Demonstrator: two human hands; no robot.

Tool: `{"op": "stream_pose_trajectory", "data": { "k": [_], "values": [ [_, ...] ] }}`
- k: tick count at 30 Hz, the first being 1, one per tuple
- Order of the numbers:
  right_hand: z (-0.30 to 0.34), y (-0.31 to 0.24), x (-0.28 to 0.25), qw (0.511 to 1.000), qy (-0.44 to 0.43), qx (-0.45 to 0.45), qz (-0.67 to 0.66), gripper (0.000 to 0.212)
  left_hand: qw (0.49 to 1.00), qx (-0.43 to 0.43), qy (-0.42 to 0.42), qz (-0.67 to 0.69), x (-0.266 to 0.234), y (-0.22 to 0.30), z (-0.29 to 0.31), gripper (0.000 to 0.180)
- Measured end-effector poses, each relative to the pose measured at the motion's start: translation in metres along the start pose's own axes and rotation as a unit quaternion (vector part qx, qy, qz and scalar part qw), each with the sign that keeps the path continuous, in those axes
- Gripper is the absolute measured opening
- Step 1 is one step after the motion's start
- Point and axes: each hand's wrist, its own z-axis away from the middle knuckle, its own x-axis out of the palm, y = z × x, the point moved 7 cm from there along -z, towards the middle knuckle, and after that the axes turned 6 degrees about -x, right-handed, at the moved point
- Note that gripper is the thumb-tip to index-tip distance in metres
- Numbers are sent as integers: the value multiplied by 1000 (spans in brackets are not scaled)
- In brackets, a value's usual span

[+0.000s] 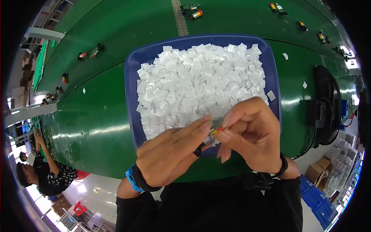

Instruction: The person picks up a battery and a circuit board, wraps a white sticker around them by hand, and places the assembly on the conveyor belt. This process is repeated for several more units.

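The green tabletop spreads widest around me, smooth and glossy enough to throw back pale streaks of light. On it, in front of me, sits a dark blue tray with rounded corners and a smooth, raised rim. A loose heap of white squares fills it, thin and papery, some with a sheen, overlapping at every angle. To the right of the tray stands a black mesh-textured object, curved along its top, with a boxy black unit beside it.

My left grip comes over the tray's near side, fingers straight and laid together; its thumb is hidden, so I cannot tell whether it is clamped. My right grip is curled, thumb and forefinger pinched on a small cylindrical piece. That piece, yellow and red with a shiny surface, lies between my two sets of fingertips, above the near part of the heap.

On the far side, a ridged, metallic-looking strip runs away from me across the green. Just to its right lie a flat green circuit board and a stubby yellow-and-red cylinder. Smallest is a stray white scrap, thin and curved, right of the tray.
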Motion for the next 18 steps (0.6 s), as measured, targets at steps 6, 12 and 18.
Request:
{"op": "stream_pose_trajectory", "data": {
  "k": [6,12,18],
  "values": [
    [-3,-3,0,1000,-8,-11,12,46,969,-130,-50,202,3,-16,1,42],
    [-9,-38,14,904,-106,-184,370,45,792,-324,-92,509,14,-30,1,38],
    [-2,-42,10,881,-64,-289,370,41,735,-346,-176,556,24,-32,8,36]
  ]
}}
